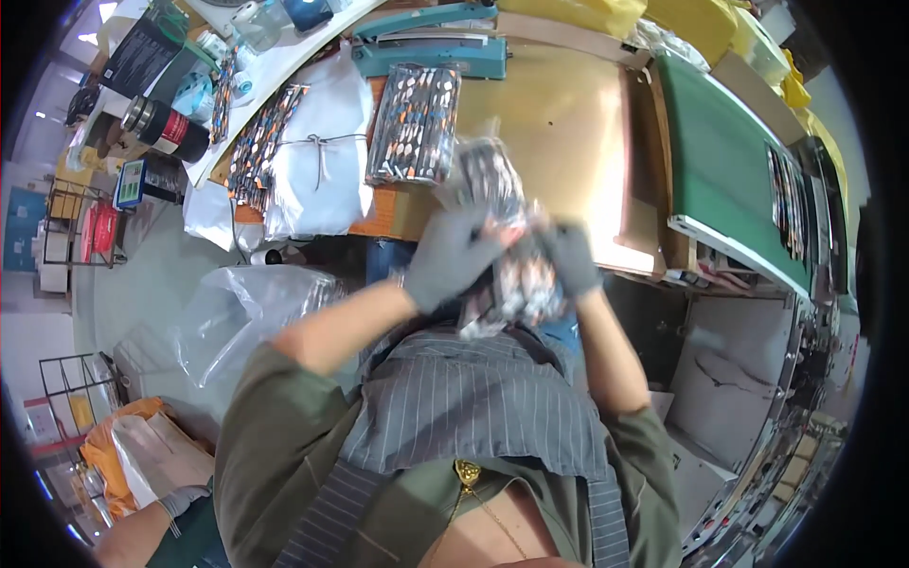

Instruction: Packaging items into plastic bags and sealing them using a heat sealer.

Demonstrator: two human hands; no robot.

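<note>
Both my hands wear grey gloves and hold a clear plastic bag (525,279) in front of my waist. Inside it are dark strips patterned in orange and white; motion blurs them. My left hand (454,254) closes on the bag's left side, and my right hand (566,257) grips its right side. The bag's upper end (488,170) reaches over the table edge. Just beyond my left hand lies a flat filled pack (415,123) of similar patterned strips. Left of that pack is a stack of clear bags (322,161) tied with dark cord.
A blue bag sealer (431,59) stands at the back of the gold-coloured tabletop (568,123). Loose patterned strips (260,156) and a black thermos (166,130) are at left. A green board (724,161) lies right. A co-worker's gloved hand (187,499) shows lower left, near an orange bag (118,450).
</note>
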